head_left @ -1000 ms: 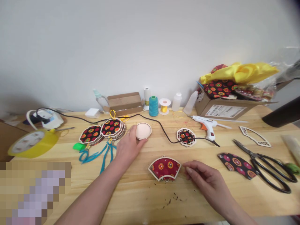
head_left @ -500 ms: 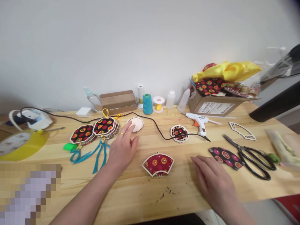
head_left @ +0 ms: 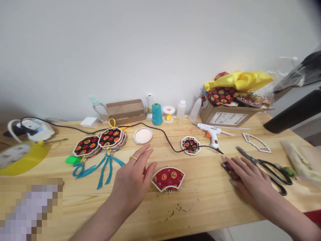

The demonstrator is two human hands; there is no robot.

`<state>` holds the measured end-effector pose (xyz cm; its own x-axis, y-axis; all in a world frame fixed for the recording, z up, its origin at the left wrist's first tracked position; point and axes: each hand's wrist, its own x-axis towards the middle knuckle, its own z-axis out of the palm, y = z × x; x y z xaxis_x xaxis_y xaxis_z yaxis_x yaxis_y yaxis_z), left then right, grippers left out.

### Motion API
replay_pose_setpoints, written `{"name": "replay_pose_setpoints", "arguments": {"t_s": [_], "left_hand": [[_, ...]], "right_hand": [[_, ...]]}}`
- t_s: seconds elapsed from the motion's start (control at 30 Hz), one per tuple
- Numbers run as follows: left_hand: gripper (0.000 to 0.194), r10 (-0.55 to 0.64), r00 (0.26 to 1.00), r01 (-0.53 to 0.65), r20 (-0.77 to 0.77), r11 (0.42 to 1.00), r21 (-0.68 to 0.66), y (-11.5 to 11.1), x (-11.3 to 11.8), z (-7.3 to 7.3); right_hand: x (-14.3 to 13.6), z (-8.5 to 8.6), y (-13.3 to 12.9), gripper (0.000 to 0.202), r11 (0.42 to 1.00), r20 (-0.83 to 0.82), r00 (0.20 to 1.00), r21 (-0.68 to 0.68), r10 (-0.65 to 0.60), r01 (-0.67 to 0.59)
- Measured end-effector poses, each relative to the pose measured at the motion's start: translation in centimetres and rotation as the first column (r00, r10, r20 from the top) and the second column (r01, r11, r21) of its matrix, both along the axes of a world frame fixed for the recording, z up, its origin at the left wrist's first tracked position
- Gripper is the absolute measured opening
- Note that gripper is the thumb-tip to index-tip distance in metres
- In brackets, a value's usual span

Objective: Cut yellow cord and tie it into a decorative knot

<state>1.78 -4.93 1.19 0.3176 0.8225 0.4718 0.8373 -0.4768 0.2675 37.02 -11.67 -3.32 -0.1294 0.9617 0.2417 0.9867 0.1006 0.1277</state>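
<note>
My left hand [head_left: 132, 179] is over the table with its fingers apart and nothing in them. It is between a round, pale wooden disc [head_left: 142, 136] and a fan-shaped wooden frame [head_left: 151, 181] that holds red patterned fabric [head_left: 168, 179]. My right hand [head_left: 250, 180] lies stretched out over a dark patterned fabric piece [head_left: 227, 169], hiding most of it. Beside that hand are black-handled scissors [head_left: 247, 155], their handles partly covered by it. An openwork fan-shaped wooden frame [head_left: 258, 143] lies beyond the scissors.
A white glue gun [head_left: 213, 134] and its black cable cross the table near an octagonal ornament [head_left: 191, 144]. Stacked tasselled ornaments [head_left: 110, 138] stand left. Behind are a teal thread cone [head_left: 156, 114] and a cardboard box [head_left: 213, 113] of fabric. Yellow tape [head_left: 32, 157] lies far left.
My left hand has drawn back toward me, off the round disc. My right hand has moved right and opened out over the dark fabric piece.
</note>
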Motion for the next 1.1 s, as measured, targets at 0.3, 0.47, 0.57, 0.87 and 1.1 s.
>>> {"name": "replay_pose_setpoints", "arguments": {"t_s": [0.3, 0.47, 0.57, 0.87, 1.1], "left_hand": [[0.025, 0.024, 0.983, -0.014, 0.182, 0.999, -0.053, 1.5, -0.7, -3.2], [0.022, 0.079, 0.961, -0.057, 0.266, 0.994, -0.09, 1.7, -1.0, -2.8], [0.021, 0.095, 0.953, -0.063, 0.289, 0.991, -0.116, 1.8, -1.0, -2.8], [0.021, 0.086, 0.945, -0.034, 0.317, 0.986, -0.165, 1.6, -0.8, -2.9], [0.021, 0.037, 0.943, 0.018, 0.33, 0.986, -0.164, 1.5, -0.5, -2.9]], "right_hand": [[-0.4, 3.1, 1.3, 0.041, 0.998, -0.087, 0.995, -0.039, 0.043, -0.047], [4.7, 6.1, 5.0, 0.037, 0.952, 0.071, 0.966, 0.201, -0.249, 0.231], [9.5, 6.3, 8.2, 0.037, 0.94, 0.117, 0.944, 0.193, -0.308, 0.283], [12.6, 4.1, 12.7, 0.039, 0.895, 0.026, 0.906, -0.145, -0.422, 0.421], [-0.4, 6.7, 7.1, 0.029, 0.976, -0.273, 0.96, 0.186, -0.058, 0.112]]}}
